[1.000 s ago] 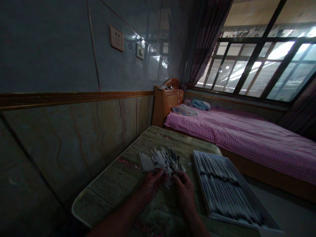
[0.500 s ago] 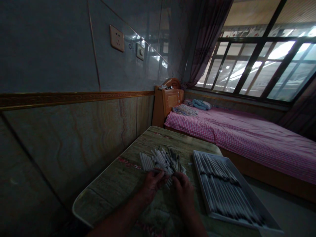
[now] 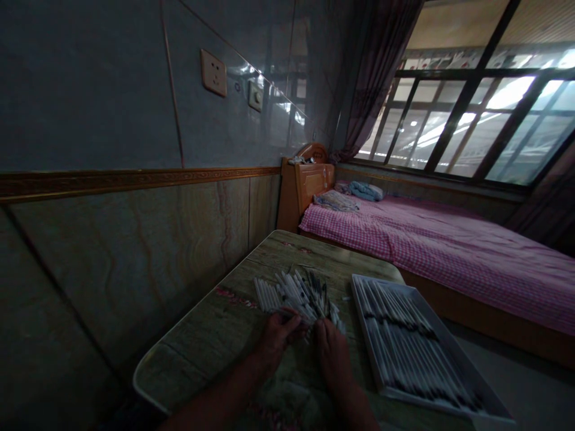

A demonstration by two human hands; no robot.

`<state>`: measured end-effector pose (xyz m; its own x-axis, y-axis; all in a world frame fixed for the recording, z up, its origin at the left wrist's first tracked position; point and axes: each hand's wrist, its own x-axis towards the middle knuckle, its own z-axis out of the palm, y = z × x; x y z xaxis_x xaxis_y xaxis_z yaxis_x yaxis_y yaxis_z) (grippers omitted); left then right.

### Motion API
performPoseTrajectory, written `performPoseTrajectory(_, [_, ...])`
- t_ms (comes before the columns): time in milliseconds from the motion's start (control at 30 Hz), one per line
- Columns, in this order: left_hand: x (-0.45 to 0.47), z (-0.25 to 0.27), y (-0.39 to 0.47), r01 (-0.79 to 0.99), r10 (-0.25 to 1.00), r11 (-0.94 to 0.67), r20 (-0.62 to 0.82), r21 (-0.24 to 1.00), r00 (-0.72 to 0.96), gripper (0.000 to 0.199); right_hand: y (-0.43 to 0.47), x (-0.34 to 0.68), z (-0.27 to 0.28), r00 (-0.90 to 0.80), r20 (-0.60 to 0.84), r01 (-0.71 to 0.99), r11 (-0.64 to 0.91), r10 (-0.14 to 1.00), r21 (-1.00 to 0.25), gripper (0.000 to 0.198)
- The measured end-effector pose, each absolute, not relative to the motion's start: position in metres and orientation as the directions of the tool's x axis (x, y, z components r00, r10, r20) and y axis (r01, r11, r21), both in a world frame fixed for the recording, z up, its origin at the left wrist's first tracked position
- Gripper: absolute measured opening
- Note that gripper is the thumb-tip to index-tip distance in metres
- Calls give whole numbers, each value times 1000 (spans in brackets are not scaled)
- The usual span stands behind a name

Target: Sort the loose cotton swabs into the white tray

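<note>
A loose pile of slim white pen-like tubes (image 3: pixel 291 290) lies on the table in front of my hands. Thin dark sticks (image 3: pixel 318 287), perhaps refills or pen tips, fan out at its right side. My left hand (image 3: pixel 276 338) is closed at the pile's near edge, thumb and fingers pinched together. Close to its right, my right hand (image 3: pixel 332 353) has its fingers bent down onto the near end of the dark sticks. What either hand grips is too dark and small to make out.
A shallow white tray (image 3: pixel 375 365) right of my hands holds rows of white pen-like sticks with dark ends. The stone-patterned table (image 3: pixel 197 347) has a rounded corner near the tiled wall (image 3: pixel 188 239). Beyond it stands a bed (image 3: pixel 404 233) with a pink checked cover.
My right hand has turned and moved slightly down and left, its fingers now pointing more to the pile. My left hand has barely shifted. The tray stays put.
</note>
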<state>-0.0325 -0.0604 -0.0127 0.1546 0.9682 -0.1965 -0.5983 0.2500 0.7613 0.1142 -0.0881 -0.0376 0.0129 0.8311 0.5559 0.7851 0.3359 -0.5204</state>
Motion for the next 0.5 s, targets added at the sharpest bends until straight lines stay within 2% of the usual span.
performPoseTrajectory(67, [-32, -12, -60, -606, 969, 248, -196, 756, 152, 47, -92, 112, -26, 42, 472, 682, 320, 881, -657, 33])
performPoseTrajectory(133, [-32, -12, -60, -598, 969, 248, -195, 762, 154, 46, -94, 110, -20, 73, 447, 620, 310, 892, -721, 27])
performPoseTrajectory(300, [-31, -12, -63, -553, 968, 250, -194, 795, 159, 45, -90, 114, -26, 126, 481, 680, 278, 867, -678, 33])
performPoseTrajectory(400, [-31, -12, -62, -540, 967, 253, -196, 803, 163, 45, -90, 117, -27, 110, 442, 692, 250, 890, -677, 41])
performPoseTrajectory(500, [-32, -11, -61, -568, 970, 244, -190, 786, 154, 45, -93, 117, -24, 97, 410, 674, 244, 907, -698, 40])
